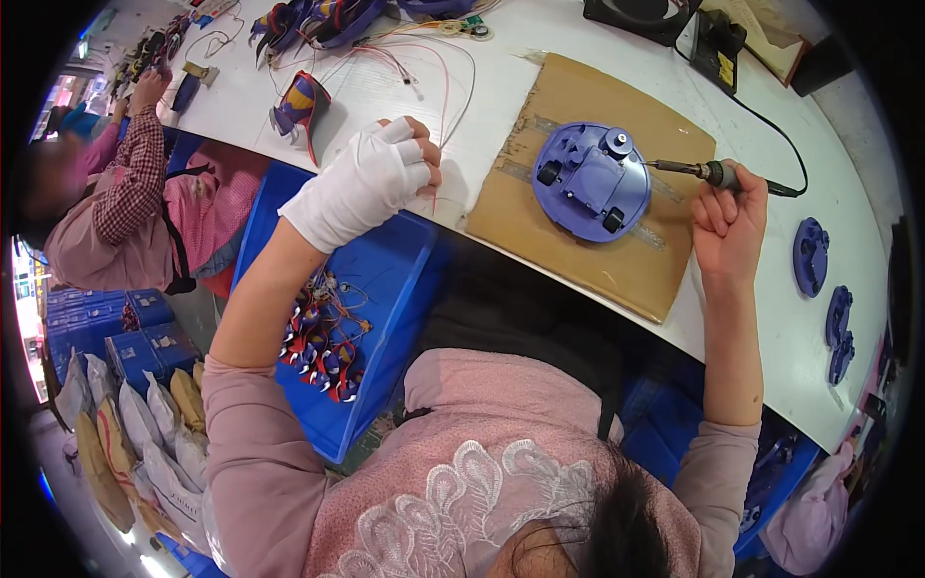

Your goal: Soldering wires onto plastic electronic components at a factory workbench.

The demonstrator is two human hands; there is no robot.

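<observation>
My right hand (729, 223) is closed around the handle of a soldering iron (715, 173). The iron's thin tip points left, at the edge of a round purple plastic toy base (588, 207) with small black wheels. That base lies on a sheet of brown cardboard (617, 275) with strips of tape. My left hand (361, 183), in a white fingerless glove, hovers by the front edge of the white table with its fingers curled in. What those fingers hold, if anything, is hidden; a thin wire shows close by. Beyond this hand stands a purple, yellow and red shell part (303, 108).
Wired shell parts (332, 19) lie at the back left. Several purple bases (811, 257) sit at the right. Below the left forearm is a blue bin (385, 275) of wired parts. The iron's black cord (795, 144) curves back to its stand. A co-worker (145, 207) sits at the left.
</observation>
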